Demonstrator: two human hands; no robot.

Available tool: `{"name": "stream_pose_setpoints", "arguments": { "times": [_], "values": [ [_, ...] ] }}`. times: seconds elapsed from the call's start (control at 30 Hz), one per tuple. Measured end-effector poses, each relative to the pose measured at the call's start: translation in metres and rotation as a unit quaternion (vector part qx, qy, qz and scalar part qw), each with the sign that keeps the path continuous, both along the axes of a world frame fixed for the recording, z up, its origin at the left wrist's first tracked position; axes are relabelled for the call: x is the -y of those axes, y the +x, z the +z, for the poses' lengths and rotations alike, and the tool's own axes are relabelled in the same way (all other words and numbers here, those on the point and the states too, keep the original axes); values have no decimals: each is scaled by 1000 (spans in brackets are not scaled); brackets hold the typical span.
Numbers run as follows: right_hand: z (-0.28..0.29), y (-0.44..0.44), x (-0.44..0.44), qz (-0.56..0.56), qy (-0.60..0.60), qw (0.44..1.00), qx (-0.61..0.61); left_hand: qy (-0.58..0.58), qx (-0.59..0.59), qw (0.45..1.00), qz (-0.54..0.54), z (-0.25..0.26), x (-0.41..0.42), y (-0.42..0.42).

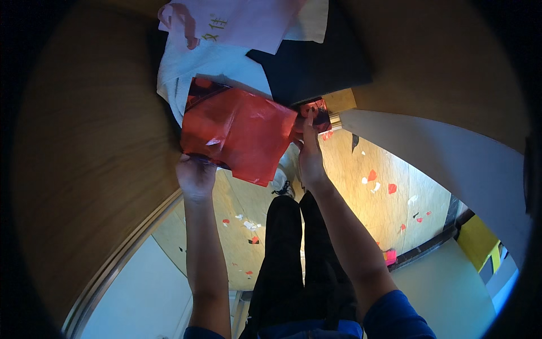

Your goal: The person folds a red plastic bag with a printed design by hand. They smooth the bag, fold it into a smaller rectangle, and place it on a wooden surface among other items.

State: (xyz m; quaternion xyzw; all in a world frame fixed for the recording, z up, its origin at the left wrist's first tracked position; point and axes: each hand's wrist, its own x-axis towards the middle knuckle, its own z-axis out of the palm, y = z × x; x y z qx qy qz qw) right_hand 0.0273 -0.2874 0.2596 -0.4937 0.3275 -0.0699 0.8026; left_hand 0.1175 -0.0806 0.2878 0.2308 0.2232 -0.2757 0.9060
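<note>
A folded red plastic bag (239,131), with dark printed bands at its edges, is held up in front of me, its surface shiny and creased. My left hand (195,177) grips its lower left edge, the fingers mostly hidden by the plastic. At the right edge, my right hand (311,156) holds the plastic, one finger lying along a red and black printed part (315,113). Whether that part belongs to the same sheet, I cannot tell. Behind the bag lies a white towel (211,63), next to a dark flat panel (313,68).
A pink cloth bag (241,21) bearing writing lies on the towel. Wooden panels (97,127) flank both sides. Red, white and black scraps (372,176) are scattered over the light floor (351,199). A pink brush-like object (390,257) and a yellow object (478,241) are at lower right.
</note>
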Motion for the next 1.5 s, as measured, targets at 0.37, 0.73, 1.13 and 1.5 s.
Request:
{"name": "stream_pose_setpoints", "arguments": {
  "times": [0.37, 0.73, 1.13, 1.5],
  "values": [
    [-2, -26, -6, -53, 471, 881, -4, -153, 35, 987, -40, 12, 2, -5],
    [-8, -32, -50, -17, 402, 915, 24, -179, 91, 977, -77, 77, 28, -5],
    [-4, -11, -14, 75, 264, 961, 36, 49, 69, 996, 6, 18, 29, 36],
    [8, -21, -37, 54, 125, 984, 118, 781, 610, 131, 34, 19, 41, 13]
  ]
}}
